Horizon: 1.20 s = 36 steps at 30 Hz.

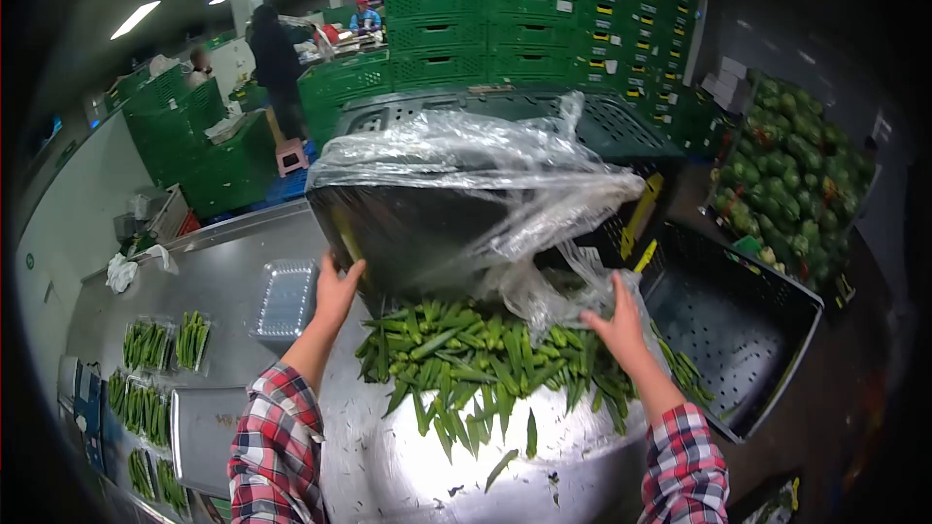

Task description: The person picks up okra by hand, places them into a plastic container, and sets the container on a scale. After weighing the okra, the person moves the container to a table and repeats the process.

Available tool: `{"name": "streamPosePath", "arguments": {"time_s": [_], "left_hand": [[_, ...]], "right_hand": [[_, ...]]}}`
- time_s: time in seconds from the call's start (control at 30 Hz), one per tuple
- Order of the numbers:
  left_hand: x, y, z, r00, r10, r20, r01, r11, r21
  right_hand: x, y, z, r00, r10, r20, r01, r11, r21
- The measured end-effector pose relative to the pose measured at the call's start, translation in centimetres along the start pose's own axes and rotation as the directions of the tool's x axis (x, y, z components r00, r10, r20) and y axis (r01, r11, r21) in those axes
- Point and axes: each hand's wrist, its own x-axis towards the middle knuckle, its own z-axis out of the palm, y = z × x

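Observation:
A dark plastic crate [408, 233] is tipped on its side over the steel table, its opening towards me. A clear plastic liner [466, 150] drapes over its upper edge and hangs down at the right. My left hand [338, 289] is closed on the crate's left edge. On the other side, my right hand [614, 315] grips the bunched liner at the crate's lower right, thumb and forefinger spread around it; its other fingers are mostly hidden. Green okra pods [495, 354] lie in a loose heap at the crate's mouth, between my forearms.
Clear plastic trays [284, 296] are stacked left of my arm. Packed okra trays [146, 408] lie farther left beside a grey scale-like plate [209, 437]. An open black crate [733, 330] stands right. Green crates [485, 15] rise behind; a person [275, 63] stands at the back.

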Motion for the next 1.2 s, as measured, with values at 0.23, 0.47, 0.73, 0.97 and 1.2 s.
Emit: {"name": "streamPosePath", "arguments": {"time_s": [0.23, 0.47, 0.73, 0.97, 1.2], "left_hand": [[1.4, -0.3, 1.3, 0.998, -0.023, -0.06, 0.026, 0.998, 0.055], [-4.6, 2.5, -0.9, 0.993, 0.116, -0.003, -0.115, 0.986, 0.123], [-10.8, 3.6, -5.7, 0.992, 0.122, -0.043, -0.11, 0.971, 0.213], [-13.2, 5.0, -10.2, 1.0, -0.026, 0.013, 0.019, 0.92, 0.392], [-31.8, 5.2, -13.3, 0.966, -0.257, -0.023, 0.257, 0.953, 0.16]], "right_hand": [[1.9, 6.3, 1.3, 0.969, 0.245, -0.028, -0.238, 0.96, 0.15], [1.4, 5.7, -0.5, 0.963, 0.25, 0.101, -0.256, 0.965, 0.051], [0.9, 4.8, -3.4, 0.982, 0.182, 0.058, -0.179, 0.982, -0.053], [-1.2, 2.2, -5.1, 0.989, -0.014, -0.146, -0.005, 0.992, -0.128], [-13.4, -7.8, -0.4, 0.934, -0.097, 0.344, -0.017, 0.949, 0.316]]}}
